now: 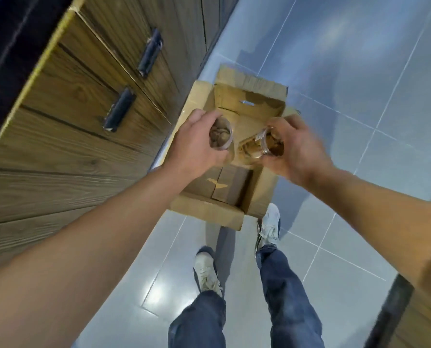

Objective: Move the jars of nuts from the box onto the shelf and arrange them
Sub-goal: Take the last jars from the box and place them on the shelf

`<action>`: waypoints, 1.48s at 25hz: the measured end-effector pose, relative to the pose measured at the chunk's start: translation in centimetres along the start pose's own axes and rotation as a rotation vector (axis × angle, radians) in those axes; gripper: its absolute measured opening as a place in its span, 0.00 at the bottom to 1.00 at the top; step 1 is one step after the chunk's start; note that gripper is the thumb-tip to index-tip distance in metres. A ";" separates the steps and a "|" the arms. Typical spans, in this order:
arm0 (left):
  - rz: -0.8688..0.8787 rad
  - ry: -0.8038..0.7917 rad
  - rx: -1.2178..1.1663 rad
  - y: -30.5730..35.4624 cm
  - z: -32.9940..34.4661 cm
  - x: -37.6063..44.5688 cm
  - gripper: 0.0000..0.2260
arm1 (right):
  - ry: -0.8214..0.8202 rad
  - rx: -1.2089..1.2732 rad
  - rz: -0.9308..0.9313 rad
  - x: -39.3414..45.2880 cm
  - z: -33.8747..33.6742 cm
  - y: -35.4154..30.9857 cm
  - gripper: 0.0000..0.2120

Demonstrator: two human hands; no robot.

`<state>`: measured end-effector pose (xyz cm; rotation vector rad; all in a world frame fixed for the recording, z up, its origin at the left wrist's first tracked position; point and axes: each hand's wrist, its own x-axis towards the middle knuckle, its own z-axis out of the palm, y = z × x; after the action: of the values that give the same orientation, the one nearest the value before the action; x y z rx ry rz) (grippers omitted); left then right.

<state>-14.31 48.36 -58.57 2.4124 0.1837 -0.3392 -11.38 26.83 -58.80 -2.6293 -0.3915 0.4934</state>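
Fingers of left hand [194,144] curl round walnut jar [220,133]; right hand [296,146] grips second jar [262,145] (tilted), both above cardboard box [230,156]. Risk: tilted jar slips, drops into box.
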 end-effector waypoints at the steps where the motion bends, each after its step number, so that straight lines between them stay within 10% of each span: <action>1: 0.046 -0.018 0.007 1.8 -1.6 -1.4 0.34 | 0.020 0.010 0.017 -1.9 -2.2 -0.8 0.33; 14: 0.605 -0.189 0.231 32.0 -9.8 -16.4 0.29 | 0.322 0.076 0.415 -32.1 -28.1 -1.8 0.33; 37: 1.597 -0.448 0.137 86.7 16.5 -37.7 0.29 | 0.862 -0.156 1.137 -78.8 -51.4 20.1 0.30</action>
<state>-34.46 -29.53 -6.22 1.7947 -1.8408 -0.0916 -57.64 -36.38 -3.03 -2.6490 1.3974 -0.4173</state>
